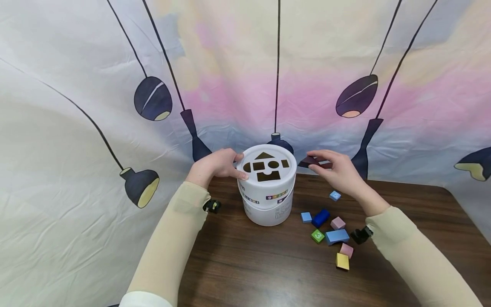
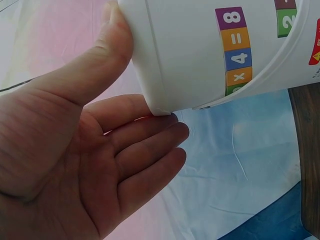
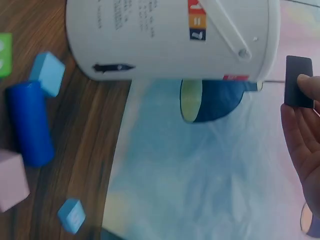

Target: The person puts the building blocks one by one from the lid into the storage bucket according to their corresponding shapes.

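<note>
A white bucket (image 1: 267,215) stands on the table, its lid (image 1: 281,175) cut with holes of several shapes. My left hand (image 1: 218,165) holds the lid's left edge between thumb and fingers. In the left wrist view the left hand (image 2: 100,140) has its thumb and fingertips at the bucket's rim (image 2: 157,102). To the right of the lid my right hand (image 1: 337,168) pinches a dark block (image 1: 308,161) in the air, about level with the lid and apart from it. The right wrist view shows this dark block's (image 3: 295,72) rectangular face, with part of the right hand (image 3: 305,135).
Loose blocks lie right of the bucket: a dark blue cylinder (image 1: 320,218), a light blue block (image 1: 337,236), a green block (image 1: 317,236), a yellow block (image 1: 342,261) and several small blue and pink ones. A printed cloth (image 1: 238,76) hangs behind the table (image 1: 261,264).
</note>
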